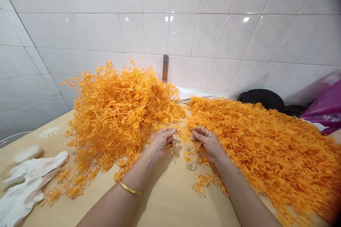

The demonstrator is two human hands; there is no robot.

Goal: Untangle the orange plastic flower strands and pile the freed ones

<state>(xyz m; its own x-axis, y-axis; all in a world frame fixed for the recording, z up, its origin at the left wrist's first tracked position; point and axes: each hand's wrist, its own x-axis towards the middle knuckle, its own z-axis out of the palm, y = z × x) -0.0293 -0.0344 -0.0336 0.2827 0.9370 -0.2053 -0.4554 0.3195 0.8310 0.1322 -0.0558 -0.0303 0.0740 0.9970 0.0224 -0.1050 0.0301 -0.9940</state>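
Orange sprigs (pixel 117 113) are lying in two loose heaps on the desk (pixel 173 198), one toward its left and a wider spread toward its right, and the person's left hand (pixel 162 143) and right hand (pixel 207 144) are working in the gap between them, the fingers (pixel 167 133) of each curling shut around a few thin strands. These wiry stems are seeming light, springy and prone to snagging, so a single stem near its base looks the place to take hold. White cloth gloves (pixel 26 184) are lying at the desk's left edge, and a black bag (pixel 261 100) is sitting at its far side.
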